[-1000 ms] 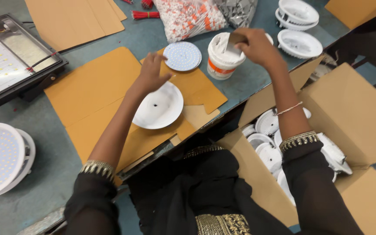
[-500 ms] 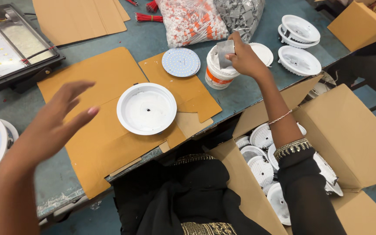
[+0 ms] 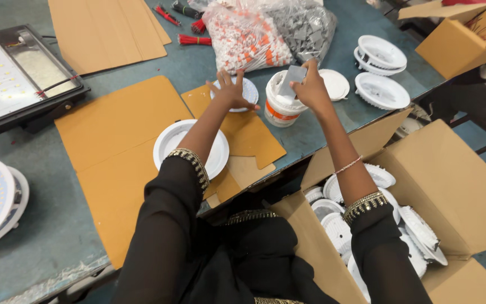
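Worktable (image 3: 46,236): round disc (image 3: 248,90) half-hidden under left hand (image 3: 230,93).

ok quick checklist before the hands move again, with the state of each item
1. Left hand on the round disc: ok, fingers spread over it on the cardboard.
2. Right hand gripping the grey card: ok, pinched above the white tub.
3. Tub upright and open: ok.
4. What is in the tub: cannot tell, the hand and card cover the opening.
5. White housing within reach: ok, it lies open side up under the left forearm.
6. Box of housings open: ok, to the person's right.
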Demonstrator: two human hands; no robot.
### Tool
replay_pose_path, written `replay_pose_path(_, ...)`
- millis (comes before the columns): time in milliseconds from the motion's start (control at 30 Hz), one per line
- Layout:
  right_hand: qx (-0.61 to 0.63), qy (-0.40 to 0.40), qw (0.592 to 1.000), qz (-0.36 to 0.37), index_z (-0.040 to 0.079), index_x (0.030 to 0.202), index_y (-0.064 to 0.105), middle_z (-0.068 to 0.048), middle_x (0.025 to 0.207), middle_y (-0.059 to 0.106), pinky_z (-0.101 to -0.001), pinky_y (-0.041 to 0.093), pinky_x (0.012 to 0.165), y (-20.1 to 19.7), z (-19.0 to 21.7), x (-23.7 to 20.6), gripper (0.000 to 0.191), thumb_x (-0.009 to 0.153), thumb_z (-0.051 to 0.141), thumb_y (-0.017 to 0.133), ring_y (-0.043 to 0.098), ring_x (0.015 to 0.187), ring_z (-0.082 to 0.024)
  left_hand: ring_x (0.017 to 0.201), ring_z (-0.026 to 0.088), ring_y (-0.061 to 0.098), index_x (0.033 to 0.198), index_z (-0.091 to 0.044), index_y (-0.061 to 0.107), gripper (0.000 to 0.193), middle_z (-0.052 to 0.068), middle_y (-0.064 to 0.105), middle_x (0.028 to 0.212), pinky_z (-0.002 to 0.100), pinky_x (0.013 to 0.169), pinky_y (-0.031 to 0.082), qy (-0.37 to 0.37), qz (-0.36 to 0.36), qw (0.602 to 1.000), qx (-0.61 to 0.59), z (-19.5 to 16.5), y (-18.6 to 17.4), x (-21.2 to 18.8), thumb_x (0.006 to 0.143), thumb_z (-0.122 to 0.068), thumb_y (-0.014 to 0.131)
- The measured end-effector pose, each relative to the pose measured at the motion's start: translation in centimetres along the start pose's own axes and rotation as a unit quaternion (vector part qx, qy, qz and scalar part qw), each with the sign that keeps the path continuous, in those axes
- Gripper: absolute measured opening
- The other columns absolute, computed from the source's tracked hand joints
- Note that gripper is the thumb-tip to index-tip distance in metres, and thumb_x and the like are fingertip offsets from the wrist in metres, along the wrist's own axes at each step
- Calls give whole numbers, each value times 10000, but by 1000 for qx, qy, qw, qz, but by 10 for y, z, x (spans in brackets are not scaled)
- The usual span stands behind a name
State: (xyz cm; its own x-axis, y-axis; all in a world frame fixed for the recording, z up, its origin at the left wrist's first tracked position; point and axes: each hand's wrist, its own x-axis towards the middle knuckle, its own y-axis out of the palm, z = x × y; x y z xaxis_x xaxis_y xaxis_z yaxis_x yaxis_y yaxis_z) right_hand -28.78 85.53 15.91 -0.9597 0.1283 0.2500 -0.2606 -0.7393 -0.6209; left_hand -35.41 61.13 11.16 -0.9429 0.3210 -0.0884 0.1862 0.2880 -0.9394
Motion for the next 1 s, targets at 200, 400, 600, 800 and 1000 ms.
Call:
replay_pose_path(200,209,4,978,16,62,1184,367,-144,994,669,-357,657,650,-8,-5,3,482,868,-16,722,756,835,-217,1550,530,-43,1655,-291,-5,1544,381,14,1648,815,1109,79,-23,-5,998,-58,2,6,-5,482,-727,900)
replay_pose_path(400,223,21,974,23,53,1148,427,-142,1059,647,-361,685,698,-16,-3,-2,427,853,-51,718,752,872,-230,1521,551,10,1624,-339,15,1538,366,101,1611,752,1139,105,-6,-24,996,-88,23,5,-7,443,-734,919)
replay_pose_path(600,270,-3,962,41,58,1144,443,-118,1093,634,-383,686,761,-26,29,-22,387,870,-66,687,728,966,-222,1476,505,194,1614,-346,109,1380,310,281,1539,704,1127,178,17,-104,972,-209,42,-20,-27,549,-686,919)
replay_pose_path(800,453,-26,877,159,30,1294,548,-94,1183,654,-375,643,895,-23,113,-88,366,951,-23,663,707,1039,-181,1331,367,522,1599,-113,287,855,238,508,1459,551,1079,439,247,71,491,-832,69,-44,-136,979,-559,671)
replay_pose_path(1000,532,-26,822,200,-55,1319,582,-145,1182,695,-398,620,871,42,191,-198,353,1004,86,663,706,1046,-206,1415,352,474,1563,-160,390,855,164,464,1550,680,1150,402,203,27,291,-935,76,-21,-306,930,-717,526)
